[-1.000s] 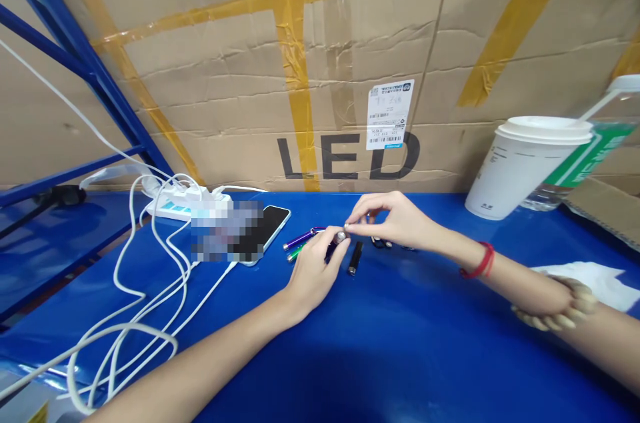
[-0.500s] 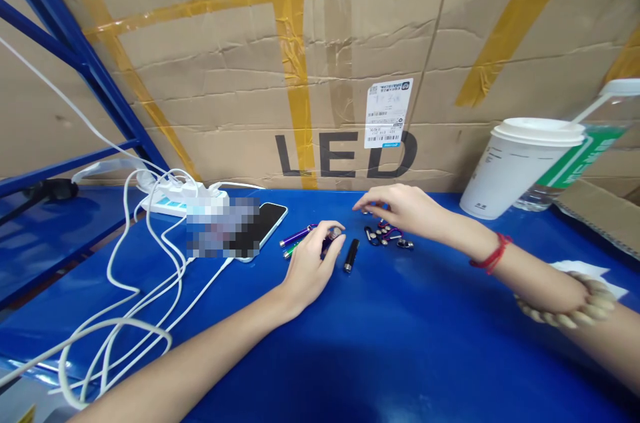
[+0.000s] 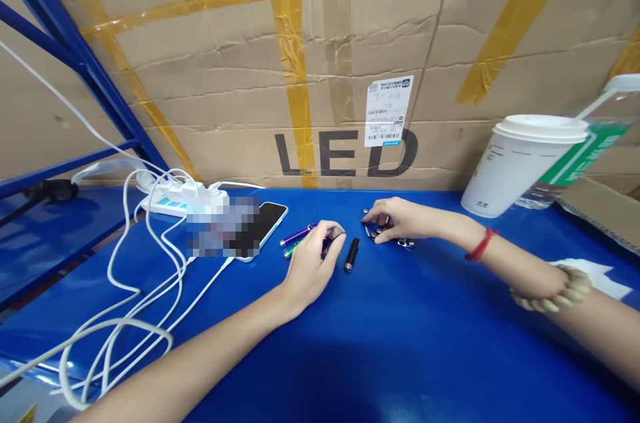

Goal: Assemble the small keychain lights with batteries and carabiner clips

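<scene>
My left hand [image 3: 311,266] is curled round a dark purple metal tube [image 3: 327,243] with a silver end; most of the tube is hidden by the fingers. Beside those fingers lie a purple tube [image 3: 296,237] and a green tube [image 3: 290,251], partly covered. A short black tube [image 3: 353,254] with a silver end rests on the table between my hands. My right hand [image 3: 400,219] reaches down over a small pile of carabiner clips [image 3: 371,231] and button cells, thumb and fingers apart around it. Another small clip [image 3: 405,243] shows below the palm.
A phone [image 3: 265,226], partly pixelated, lies left beside a white power strip [image 3: 167,201] and tangled white cables [image 3: 115,289]. A lidded paper cup [image 3: 505,169] and a bottle [image 3: 583,156] stand right. A large taped carton [image 3: 225,89] backs the blue table [image 3: 360,343].
My right hand has come down and turned, its fingertips now at the pile of clips and button cells. My left hand has stayed in place on its tube.
</scene>
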A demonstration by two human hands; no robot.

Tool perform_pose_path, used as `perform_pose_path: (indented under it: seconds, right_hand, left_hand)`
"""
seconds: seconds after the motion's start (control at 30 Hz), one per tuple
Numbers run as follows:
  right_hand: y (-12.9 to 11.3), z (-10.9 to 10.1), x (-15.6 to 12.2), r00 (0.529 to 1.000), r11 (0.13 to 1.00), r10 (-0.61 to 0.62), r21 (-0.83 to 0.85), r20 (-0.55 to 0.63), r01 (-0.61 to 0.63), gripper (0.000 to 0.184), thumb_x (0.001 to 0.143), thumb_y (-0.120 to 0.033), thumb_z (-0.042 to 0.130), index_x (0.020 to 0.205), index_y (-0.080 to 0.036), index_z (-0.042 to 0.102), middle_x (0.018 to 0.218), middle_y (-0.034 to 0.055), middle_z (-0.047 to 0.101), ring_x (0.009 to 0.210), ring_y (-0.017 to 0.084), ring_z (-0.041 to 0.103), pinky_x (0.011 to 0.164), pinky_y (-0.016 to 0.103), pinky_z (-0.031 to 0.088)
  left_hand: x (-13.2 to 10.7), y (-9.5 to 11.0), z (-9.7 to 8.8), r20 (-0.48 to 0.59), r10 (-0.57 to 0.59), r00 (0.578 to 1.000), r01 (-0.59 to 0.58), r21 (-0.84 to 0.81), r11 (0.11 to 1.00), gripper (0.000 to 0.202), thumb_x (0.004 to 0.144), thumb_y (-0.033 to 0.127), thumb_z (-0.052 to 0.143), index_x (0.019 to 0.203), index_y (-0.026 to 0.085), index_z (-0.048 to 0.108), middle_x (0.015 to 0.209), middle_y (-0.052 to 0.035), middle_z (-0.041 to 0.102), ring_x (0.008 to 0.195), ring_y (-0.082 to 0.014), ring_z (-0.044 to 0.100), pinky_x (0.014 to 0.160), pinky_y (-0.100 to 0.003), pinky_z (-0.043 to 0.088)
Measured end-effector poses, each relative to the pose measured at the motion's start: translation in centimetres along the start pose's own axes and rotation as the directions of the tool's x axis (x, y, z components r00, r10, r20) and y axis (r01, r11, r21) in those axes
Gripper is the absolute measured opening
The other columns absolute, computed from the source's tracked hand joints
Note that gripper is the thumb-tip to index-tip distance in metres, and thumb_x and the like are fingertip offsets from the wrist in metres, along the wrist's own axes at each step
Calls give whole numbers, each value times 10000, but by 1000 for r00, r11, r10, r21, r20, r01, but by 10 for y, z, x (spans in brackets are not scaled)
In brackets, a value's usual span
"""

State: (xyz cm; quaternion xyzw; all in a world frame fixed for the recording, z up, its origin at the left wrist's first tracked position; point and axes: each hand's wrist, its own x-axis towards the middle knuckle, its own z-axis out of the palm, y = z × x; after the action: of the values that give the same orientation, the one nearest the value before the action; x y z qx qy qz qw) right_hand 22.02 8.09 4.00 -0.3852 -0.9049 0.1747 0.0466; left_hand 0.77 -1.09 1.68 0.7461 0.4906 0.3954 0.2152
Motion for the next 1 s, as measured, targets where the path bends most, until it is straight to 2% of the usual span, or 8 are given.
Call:
perform_pose_path:
  seconds: [0.13,0.27,0.57,0.63,0.73,0.83,0.93,1.0]
  right_hand:
    - [-1,-4,-1,999,998,44,38,1,-44,528,616,-372,683,1100,-176,603,981,76,638,825,183,600,683,262,476]
    - [1,-13,-7,990,985,142,-102,8,-141,654,525,-442,730,1129,-234,589,1008,67,641,834,217,610,665,288,482]
    - [45,-15,-17,949,880,289,-356,-124,-314,427,696,-408,620,1081,-223,630,989,121,655,864,289,624,680,379,484]
    - [43,-10,-13,950,892,264,-332,-165,-305,431,731,-367,590,1132,-211,596,1047,129,635,894,283,619,729,389,481]
    - [27,-6,-5,990,965,43,-251,-138,-77,419,824,-345,465,1227,-240,511,1206,84,559,1045,233,560,837,353,455]
    - [14,-13,-4,963,910,213,-326,-167,-257,344,795,-263,487,1120,-224,592,1113,105,611,989,287,584,752,408,477]
    - [11,-29,-14,945,887,318,-326,-77,-326,262,684,-227,606,939,-234,664,970,69,668,896,285,616,680,384,485]
    - [10,-37,-22,926,922,365,-178,94,-345,196,615,-268,669,807,-227,671,813,37,688,729,229,645,577,318,493]
  left_hand:
    - [0,-1,0,-5,-3,1000,3,0,1000,173,879,316,386,921,203,509,852,-16,604,806,-136,570,706,-240,422]
    - [0,-1,1,6,-7,1000,7,-3,1000,183,881,335,376,905,204,503,848,-16,600,809,-140,569,708,-241,420]
    - [0,-1,0,11,4,1000,-4,-7,1000,209,885,347,355,875,201,504,822,-14,582,775,-135,558,697,-239,411]
    - [0,-1,0,11,7,1000,-7,-8,1000,208,886,344,354,872,200,504,817,-13,580,769,-133,556,697,-239,408]
    - [0,-1,0,9,5,1000,-5,-6,1000,201,885,340,358,875,200,502,813,-12,580,766,-133,551,696,-239,400]
    - [0,-1,0,7,5,1000,-5,-2,1000,201,885,342,360,870,200,501,810,-12,582,763,-134,550,694,-239,396]
    - [0,-1,0,7,12,1000,-12,-4,1000,207,885,345,356,868,200,503,808,-13,583,761,-134,551,698,-242,400]
    - [0,-1,1,10,14,1000,-14,-3,1000,210,884,346,357,871,200,507,806,-14,585,763,-135,551,707,-246,403]
